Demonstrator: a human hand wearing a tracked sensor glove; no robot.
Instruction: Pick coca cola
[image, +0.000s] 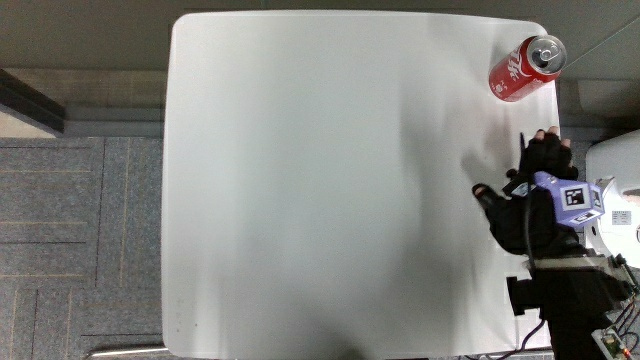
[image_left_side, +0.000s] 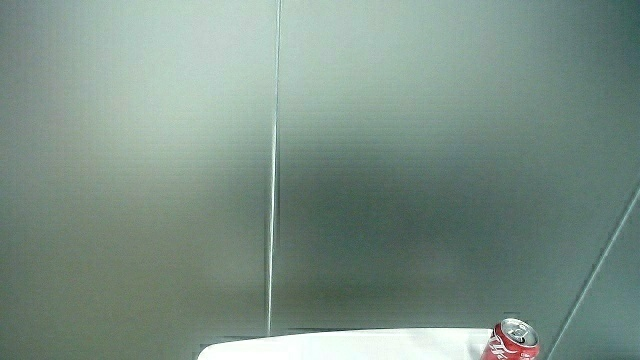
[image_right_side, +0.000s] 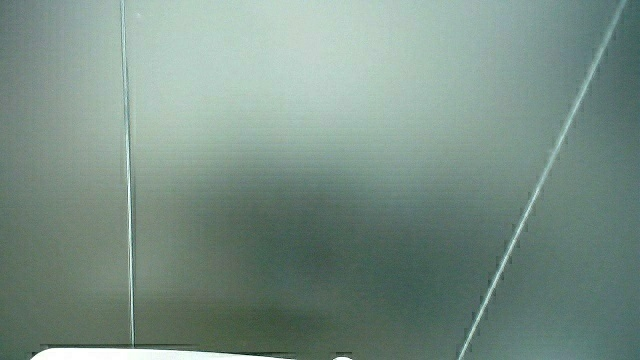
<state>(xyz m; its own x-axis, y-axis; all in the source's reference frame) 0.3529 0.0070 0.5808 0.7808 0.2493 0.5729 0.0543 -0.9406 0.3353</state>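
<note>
A red Coca-Cola can (image: 526, 68) stands upright at a corner of the white table (image: 320, 180), close to its edge. It also shows in a side view as the can (image_left_side: 513, 342) on a thin strip of table (image_left_side: 340, 347). The gloved hand (image: 535, 195) lies over the table's edge, nearer to the person than the can and well apart from it. Its fingers (image: 548, 145) are spread toward the can and hold nothing. A patterned cube (image: 577, 197) sits on the back of the hand.
Both side views show mostly a pale wall. A white object (image: 622, 185) stands off the table beside the hand. Grey carpet (image: 80, 240) lies beside the table.
</note>
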